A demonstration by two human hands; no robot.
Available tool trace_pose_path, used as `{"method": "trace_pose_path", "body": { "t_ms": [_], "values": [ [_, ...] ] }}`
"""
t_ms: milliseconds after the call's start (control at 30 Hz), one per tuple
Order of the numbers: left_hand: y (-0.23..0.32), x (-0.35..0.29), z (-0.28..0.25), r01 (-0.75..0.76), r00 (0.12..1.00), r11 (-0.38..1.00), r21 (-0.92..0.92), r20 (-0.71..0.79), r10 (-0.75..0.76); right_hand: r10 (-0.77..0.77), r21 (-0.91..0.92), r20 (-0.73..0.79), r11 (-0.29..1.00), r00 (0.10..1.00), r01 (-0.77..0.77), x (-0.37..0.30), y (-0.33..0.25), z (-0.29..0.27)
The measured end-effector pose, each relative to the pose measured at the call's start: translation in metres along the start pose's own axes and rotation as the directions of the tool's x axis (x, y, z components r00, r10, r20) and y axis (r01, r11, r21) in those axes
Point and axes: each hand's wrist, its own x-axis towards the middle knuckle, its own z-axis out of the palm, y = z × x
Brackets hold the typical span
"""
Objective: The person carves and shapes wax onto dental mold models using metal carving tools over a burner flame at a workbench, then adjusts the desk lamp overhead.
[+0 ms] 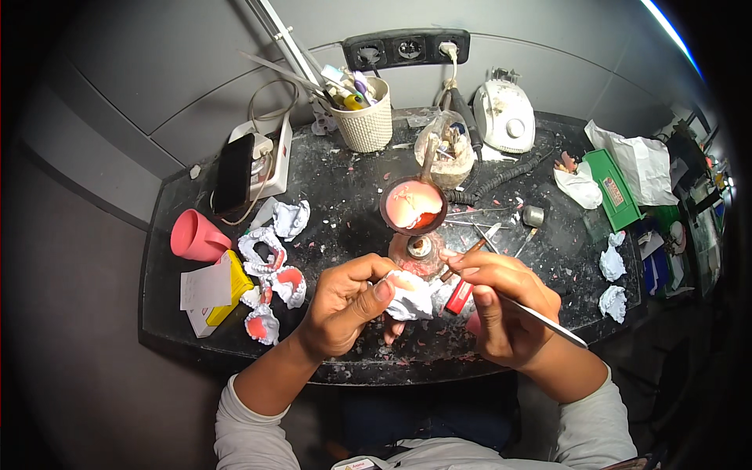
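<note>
My left hand (345, 305) is closed round a white plaster dental cast (410, 302) with pink wax on its upper side. Close by on the right, the fingers of my right hand (509, 305) pinch a slim brown handle (464, 262). A pale flat blade (552, 326) sticks out past the palm; whether it belongs to the same tool, I cannot tell. Just beyond the cast stands a spirit burner (419, 249). Above it is a small pan (415, 225) of pink wax, partly melted to red. Between my hands lies a red lighter-like block (459, 298).
More plaster casts (290, 286) lie at left, near a pink mug (197, 236), a yellow box (229, 290) and a phone (233, 174). Behind stand a tool basket (364, 125) and a white control unit (504, 117). Metal instruments (489, 235), a green box (615, 188) and casts (612, 304) are right.
</note>
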Motion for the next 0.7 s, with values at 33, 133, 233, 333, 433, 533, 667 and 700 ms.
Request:
{"method": "trace_pose_path", "body": {
  "t_ms": [33,133,233,333,433,533,667,700],
  "values": [
    [0.0,0.0,0.001,-0.018,1.0,0.998,0.064,-0.008,0.018,-0.001,0.001,0.001,1.0,1.0,0.0,-0.001,0.002,0.001],
    [0.001,0.0,0.004,-0.035,0.999,0.981,0.193,-0.02,0.039,-0.169,0.105,0.177,0.983,0.97,0.152,-0.001,0.008,0.0],
    [0.0,-0.001,0.004,-0.032,0.999,0.968,0.248,-0.035,0.042,-0.114,-0.024,0.167,0.993,0.979,0.12,-0.002,0.01,0.007],
    [0.0,0.0,0.003,-0.066,0.997,0.969,0.239,-0.011,0.071,-0.086,-0.056,0.128,0.994,0.988,0.093,0.001,0.005,0.003],
    [-0.003,0.0,0.0,-0.139,0.99,0.941,0.31,0.024,0.138,-0.114,0.012,0.144,0.993,0.983,0.114,0.005,0.001,0.003],
    [0.0,0.004,0.004,-0.182,0.983,0.914,0.362,0.033,0.182,-0.039,-0.153,0.104,0.987,0.994,0.055,0.003,0.008,0.001],
    [-0.001,0.0,0.001,-0.111,0.993,0.924,0.365,-0.006,0.121,-0.138,-0.076,0.257,0.984,0.957,0.162,0.011,0.003,0.002],
    [-0.001,0.0,-0.001,-0.077,0.996,0.924,0.374,-0.007,0.086,-0.138,-0.073,0.257,0.984,0.956,0.162,0.01,0.003,0.001]
  ]
}}
